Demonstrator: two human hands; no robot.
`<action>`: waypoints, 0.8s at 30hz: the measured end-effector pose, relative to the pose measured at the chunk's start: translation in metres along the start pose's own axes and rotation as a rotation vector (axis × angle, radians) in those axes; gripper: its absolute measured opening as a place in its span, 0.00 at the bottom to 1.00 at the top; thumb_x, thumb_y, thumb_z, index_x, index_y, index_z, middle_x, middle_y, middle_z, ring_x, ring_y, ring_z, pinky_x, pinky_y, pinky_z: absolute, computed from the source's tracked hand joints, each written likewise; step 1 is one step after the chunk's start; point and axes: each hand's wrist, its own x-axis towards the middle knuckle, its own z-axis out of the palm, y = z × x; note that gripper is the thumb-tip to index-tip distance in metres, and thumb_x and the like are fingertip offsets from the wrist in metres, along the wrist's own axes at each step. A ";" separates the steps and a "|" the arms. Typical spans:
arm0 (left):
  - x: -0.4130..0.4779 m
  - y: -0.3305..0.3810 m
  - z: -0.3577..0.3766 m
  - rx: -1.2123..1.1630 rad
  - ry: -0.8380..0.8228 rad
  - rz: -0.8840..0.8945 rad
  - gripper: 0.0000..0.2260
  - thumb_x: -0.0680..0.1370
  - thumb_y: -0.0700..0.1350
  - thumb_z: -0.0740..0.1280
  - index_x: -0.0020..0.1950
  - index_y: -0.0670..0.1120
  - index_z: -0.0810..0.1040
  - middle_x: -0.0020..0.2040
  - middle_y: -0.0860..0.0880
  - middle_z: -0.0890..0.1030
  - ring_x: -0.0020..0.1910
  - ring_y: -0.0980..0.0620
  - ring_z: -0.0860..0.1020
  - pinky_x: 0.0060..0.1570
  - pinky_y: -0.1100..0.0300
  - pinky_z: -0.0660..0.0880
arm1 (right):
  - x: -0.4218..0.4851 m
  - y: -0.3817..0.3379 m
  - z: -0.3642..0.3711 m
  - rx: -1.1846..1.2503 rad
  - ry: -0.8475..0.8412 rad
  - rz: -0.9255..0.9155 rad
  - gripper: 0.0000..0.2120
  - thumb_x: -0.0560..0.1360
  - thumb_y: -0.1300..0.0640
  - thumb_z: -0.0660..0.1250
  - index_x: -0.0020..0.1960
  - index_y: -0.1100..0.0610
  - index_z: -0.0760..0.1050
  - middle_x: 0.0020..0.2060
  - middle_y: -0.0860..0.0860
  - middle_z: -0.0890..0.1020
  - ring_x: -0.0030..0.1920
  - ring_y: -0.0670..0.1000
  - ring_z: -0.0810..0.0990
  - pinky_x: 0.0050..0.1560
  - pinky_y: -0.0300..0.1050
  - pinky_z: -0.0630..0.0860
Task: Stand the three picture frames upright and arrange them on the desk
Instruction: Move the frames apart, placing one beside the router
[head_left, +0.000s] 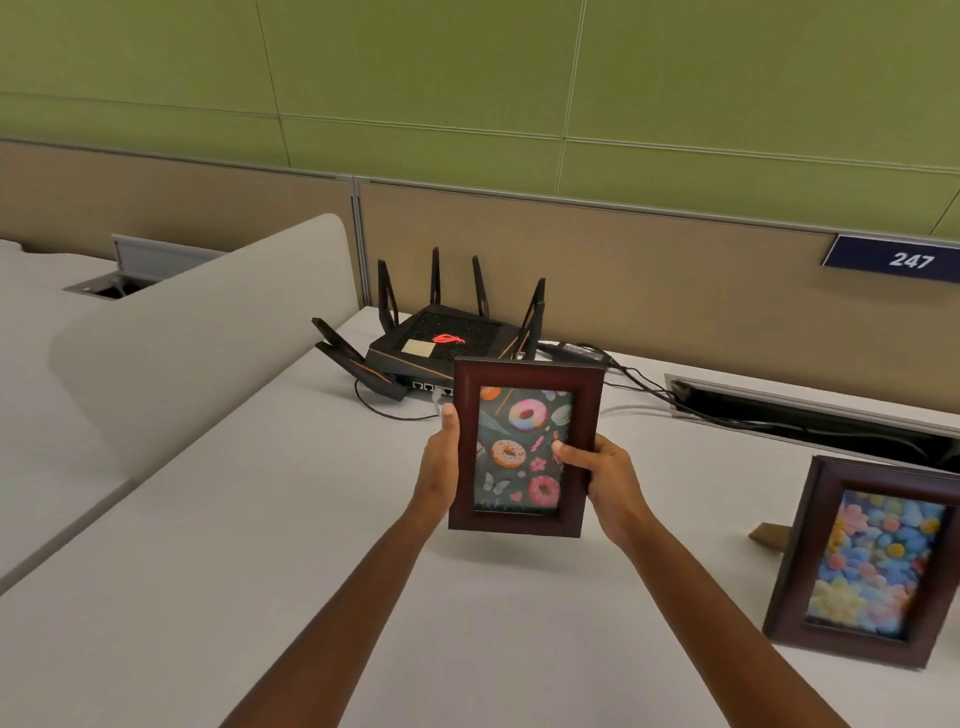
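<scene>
Here, a dark-brown wooden picture frame with a doughnut print (524, 448) is held up in both hands above the white table (270, 545).

The left hand (441, 467) and right hand (605, 486) each have a closed grip on a side edge, thumbs on the front. It hangs upright near the black router with antennas (441, 343). A matching brown frame with a flower print (867, 564) already stands at the right on its easel leg. Likely next: lower this one so its back stand bears. No third frame is in view.
</scene>
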 end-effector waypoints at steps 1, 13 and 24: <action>0.001 0.000 -0.007 0.008 0.008 -0.003 0.25 0.81 0.54 0.40 0.62 0.45 0.73 0.54 0.45 0.78 0.51 0.48 0.79 0.44 0.65 0.78 | 0.003 0.001 0.007 0.003 -0.009 -0.001 0.09 0.72 0.65 0.65 0.52 0.58 0.74 0.44 0.52 0.82 0.43 0.52 0.82 0.40 0.44 0.82; 0.022 -0.009 -0.093 -0.102 0.102 -0.055 0.26 0.80 0.58 0.41 0.59 0.49 0.74 0.57 0.46 0.79 0.49 0.51 0.80 0.50 0.59 0.78 | 0.052 0.017 0.094 -0.032 -0.148 0.041 0.09 0.72 0.65 0.66 0.51 0.57 0.75 0.44 0.52 0.82 0.43 0.52 0.82 0.42 0.46 0.81; 0.065 -0.023 -0.152 -0.216 0.166 -0.127 0.28 0.78 0.62 0.40 0.58 0.50 0.75 0.51 0.48 0.81 0.46 0.51 0.83 0.43 0.57 0.81 | 0.107 0.035 0.151 -0.048 -0.259 0.140 0.11 0.71 0.66 0.66 0.53 0.58 0.76 0.51 0.58 0.81 0.52 0.60 0.80 0.57 0.57 0.76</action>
